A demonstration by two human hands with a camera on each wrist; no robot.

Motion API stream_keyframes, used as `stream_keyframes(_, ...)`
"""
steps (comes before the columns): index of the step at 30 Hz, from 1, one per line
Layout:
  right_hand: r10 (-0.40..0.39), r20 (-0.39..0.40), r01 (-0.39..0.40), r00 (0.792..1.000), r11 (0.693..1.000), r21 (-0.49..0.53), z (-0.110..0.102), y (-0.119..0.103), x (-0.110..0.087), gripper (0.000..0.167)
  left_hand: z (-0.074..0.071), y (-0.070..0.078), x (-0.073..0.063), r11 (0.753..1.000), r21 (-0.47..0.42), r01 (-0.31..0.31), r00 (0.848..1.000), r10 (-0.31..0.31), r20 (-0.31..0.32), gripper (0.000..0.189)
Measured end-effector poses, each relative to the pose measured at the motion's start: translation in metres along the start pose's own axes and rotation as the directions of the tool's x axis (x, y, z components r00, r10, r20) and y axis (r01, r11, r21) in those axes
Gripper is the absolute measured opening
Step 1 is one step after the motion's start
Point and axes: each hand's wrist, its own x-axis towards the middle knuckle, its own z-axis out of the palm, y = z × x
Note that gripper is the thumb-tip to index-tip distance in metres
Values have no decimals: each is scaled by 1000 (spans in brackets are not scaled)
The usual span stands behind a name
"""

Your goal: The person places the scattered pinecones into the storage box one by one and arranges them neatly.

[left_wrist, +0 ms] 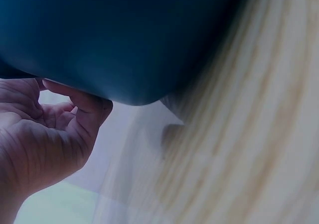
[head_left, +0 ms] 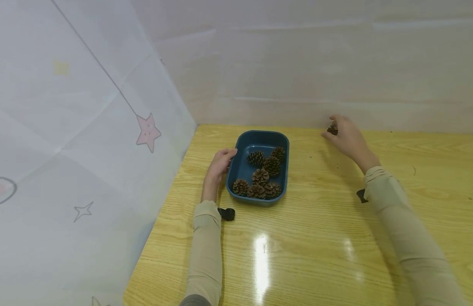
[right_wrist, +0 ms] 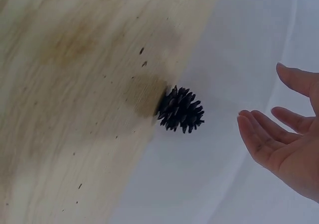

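A deep blue rectangular plastic tray point(head_left: 230, 174) with rounded corners stands on the table and holds several brown pine cones point(head_left: 261, 176). My left hand point(head_left: 219, 163) grips its left side, thumb at the rim; in the left wrist view curled fingers point(left_wrist: 94, 107) lie against the tray's outer wall point(left_wrist: 134, 79). Toward the table's far edge, my right hand point(head_left: 347, 138) reaches over a single pine cone point(head_left: 333, 128), partly hidden by the fingers in the head view. The right wrist view has this cone at the table edge, apart from the spread, slightly bent fingers point(right_wrist: 256, 134).
A light wood table point(head_left: 316, 238) carries small dark crumbs near the lone cone. Behind it hangs a pale sheet point(head_left: 297, 63); another sheet point(head_left: 87, 140) with printed stars stands along the left. Black straps point(head_left: 226, 213) show at both wrists.
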Motion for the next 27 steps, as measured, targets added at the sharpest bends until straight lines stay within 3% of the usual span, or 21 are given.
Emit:
stream_keyframes(9, 58, -5, -57, 998, 998, 22, -5, 15, 3, 65, 2, 1, 0, 1000, 9, -7, 1000, 7, 7, 41)
stream_keyframes(27, 82, 16, -82, 997, 997, 12, 1, 37, 7, 69, 2, 0, -1, 1000, 14, -20, 1000, 20, 15, 39)
